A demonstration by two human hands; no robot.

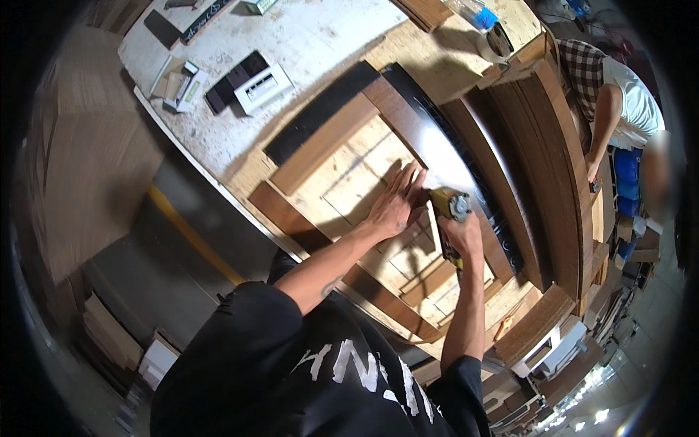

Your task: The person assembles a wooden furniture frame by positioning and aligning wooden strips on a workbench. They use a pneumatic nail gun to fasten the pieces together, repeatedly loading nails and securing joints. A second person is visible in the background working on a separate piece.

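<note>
A brown wooden frame (324, 149) lies on the workbench, its long rails running from upper left to lower right. My right hand (466, 237) is closed round the handle of a yellow and black nail gun (450, 204). The tool's nose is by the inner edge of the frame's far rail (437, 153); whether it touches is hard to tell. Close to the left of the tool, my left hand (397, 202) has its fingers stretched out against that rail. Part of its palm and thumb is hidden. A short wooden crosspiece (429, 284) lies lower inside the frame.
Brown boards (542, 167) stand stacked beyond the frame. Small boxes (263, 89) and a dark phone-like slab (237, 81) lie at the far left of the bench. A water bottle (477, 14) is at the back. Another person (608, 102) works at the right. Cardboard stacks (102, 160) stand left.
</note>
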